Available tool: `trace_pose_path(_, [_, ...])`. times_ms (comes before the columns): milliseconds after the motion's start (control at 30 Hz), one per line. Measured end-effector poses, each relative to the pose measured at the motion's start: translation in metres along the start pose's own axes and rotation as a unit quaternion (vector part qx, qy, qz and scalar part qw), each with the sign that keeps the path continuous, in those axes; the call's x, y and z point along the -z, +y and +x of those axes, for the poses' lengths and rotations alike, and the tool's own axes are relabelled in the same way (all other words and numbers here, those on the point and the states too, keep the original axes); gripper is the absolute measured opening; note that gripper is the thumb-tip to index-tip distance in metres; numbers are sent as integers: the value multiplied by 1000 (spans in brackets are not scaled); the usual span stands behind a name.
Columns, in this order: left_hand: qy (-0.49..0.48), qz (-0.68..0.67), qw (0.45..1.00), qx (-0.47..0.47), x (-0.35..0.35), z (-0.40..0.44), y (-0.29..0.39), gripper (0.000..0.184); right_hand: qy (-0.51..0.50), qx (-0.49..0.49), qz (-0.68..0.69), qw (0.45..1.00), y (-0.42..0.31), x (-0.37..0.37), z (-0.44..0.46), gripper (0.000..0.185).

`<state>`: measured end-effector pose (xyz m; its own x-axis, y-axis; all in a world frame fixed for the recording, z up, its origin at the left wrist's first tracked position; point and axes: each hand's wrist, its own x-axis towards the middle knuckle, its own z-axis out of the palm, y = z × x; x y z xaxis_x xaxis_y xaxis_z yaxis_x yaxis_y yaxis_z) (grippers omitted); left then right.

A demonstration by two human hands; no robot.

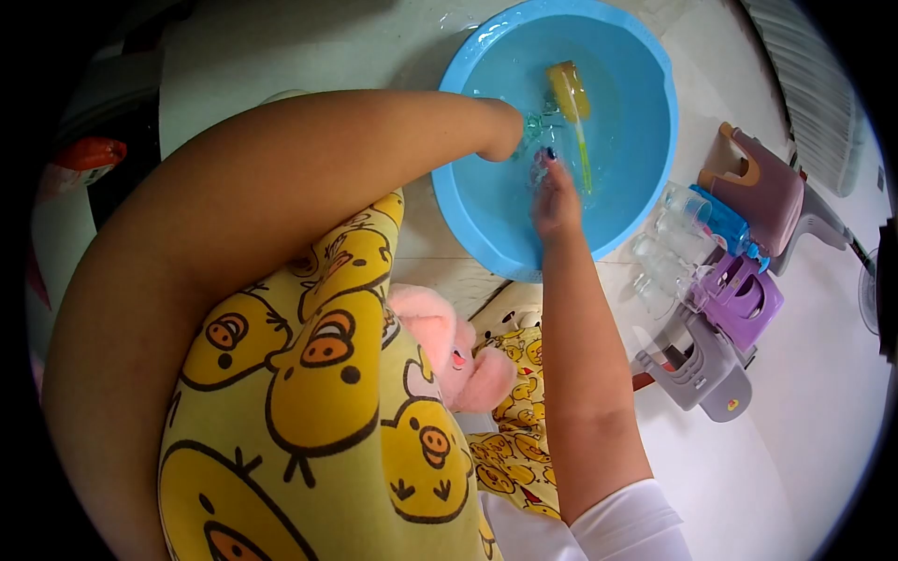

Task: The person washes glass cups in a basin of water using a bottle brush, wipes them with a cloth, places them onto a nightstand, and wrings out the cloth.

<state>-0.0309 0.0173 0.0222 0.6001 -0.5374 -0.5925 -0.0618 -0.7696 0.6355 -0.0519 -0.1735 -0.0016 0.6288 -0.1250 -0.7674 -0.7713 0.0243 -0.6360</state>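
Both my hands are inside a light blue basin (654,131) of water. A clear, faintly green glass (543,123) is partly under the surface between them, its outline broken by the water. My left hand (500,129) reaches in from the left beside the glass, its fingers hidden from me. From below comes my right hand (558,194), dark polish on a nail, its fingers curled against the glass. Just right of the glass, a yellow sponge brush (568,91) with a thin yellow-green handle lies in the water.
Several clear drinking glasses (687,208) stand right of the basin, near a blue bottle (722,220). Beyond are a mauve stool (772,192), a purple stool (744,294) and a grey stool (702,369). Yellow chick-print trousers (327,346) and a pink plush slipper (440,346) lie below the basin.
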Motion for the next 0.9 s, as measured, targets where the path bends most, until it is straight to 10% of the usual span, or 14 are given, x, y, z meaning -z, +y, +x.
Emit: trace_pose_path(900, [44, -83, 995, 41, 2, 1, 0, 31, -26, -99, 166, 981, -10, -6, -14, 33])
